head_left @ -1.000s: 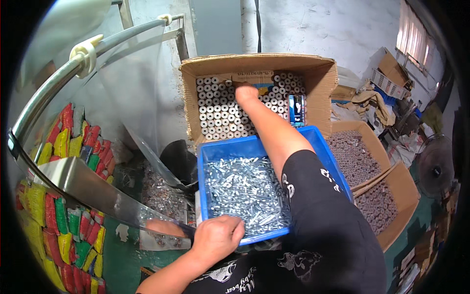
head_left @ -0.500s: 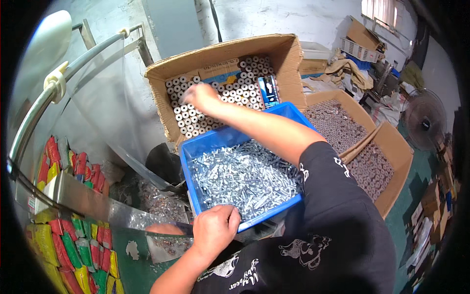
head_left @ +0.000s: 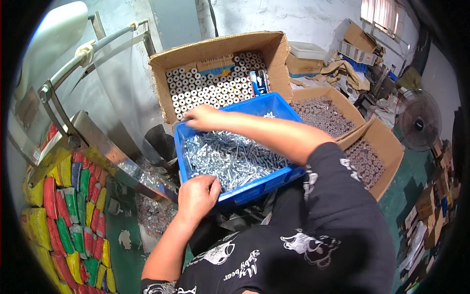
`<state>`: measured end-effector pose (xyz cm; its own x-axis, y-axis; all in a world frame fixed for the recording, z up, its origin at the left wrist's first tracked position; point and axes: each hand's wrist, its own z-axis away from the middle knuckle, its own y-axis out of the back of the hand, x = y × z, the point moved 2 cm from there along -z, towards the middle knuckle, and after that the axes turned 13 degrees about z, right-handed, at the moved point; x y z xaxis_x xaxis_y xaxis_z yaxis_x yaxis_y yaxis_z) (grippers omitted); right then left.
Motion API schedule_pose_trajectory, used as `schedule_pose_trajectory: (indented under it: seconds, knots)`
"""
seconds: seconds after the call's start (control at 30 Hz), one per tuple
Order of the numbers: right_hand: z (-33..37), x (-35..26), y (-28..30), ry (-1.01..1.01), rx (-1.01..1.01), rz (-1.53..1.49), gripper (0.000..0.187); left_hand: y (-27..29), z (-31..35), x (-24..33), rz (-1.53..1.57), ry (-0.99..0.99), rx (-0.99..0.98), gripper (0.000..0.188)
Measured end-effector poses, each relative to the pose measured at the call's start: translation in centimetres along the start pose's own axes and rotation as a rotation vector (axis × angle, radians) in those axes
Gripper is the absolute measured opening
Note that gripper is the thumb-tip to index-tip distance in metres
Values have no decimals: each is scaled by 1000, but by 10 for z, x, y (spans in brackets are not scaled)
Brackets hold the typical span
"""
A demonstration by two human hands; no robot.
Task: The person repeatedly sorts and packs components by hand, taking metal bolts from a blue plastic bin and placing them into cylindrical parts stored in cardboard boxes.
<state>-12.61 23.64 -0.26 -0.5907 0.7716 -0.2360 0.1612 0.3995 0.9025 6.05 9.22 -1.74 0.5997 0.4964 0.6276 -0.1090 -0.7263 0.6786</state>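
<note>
Beyond both hands, a brown cardboard box [head_left: 223,73] of upright white tubes is standing open, a small blue packet [head_left: 258,81] tucked against its right side. Nearer, the blue plastic crate [head_left: 259,183] of silvery screws [head_left: 230,159] is sitting between them. The left hand [head_left: 197,196] is curling shut on its near rim; the right hand [head_left: 204,117] is hovering at the far-left corner, grip unclear.

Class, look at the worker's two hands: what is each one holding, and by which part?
The left hand grips the near rim of the blue crate of screws. The right hand is at the crate's far rim; whether it holds anything cannot be told.
</note>
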Motion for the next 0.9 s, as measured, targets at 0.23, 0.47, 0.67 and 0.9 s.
schedule_pose_trajectory:
  seconds: [0.23,0.47,0.67,0.9]
  knots:
    - [165,122,22,-166,-495,519,46,-4,-2,-3,-22,-48,44,25]
    - [169,137,8,-259,-436,275,37,-6,-4,1,-17,-13,55,23]
    - [162,131,6,-186,-375,289,14,-6,-3,0,-7,-17,58,22]
    - [159,139,11,-211,-47,233,12,-3,0,-3,44,-25,71,15]
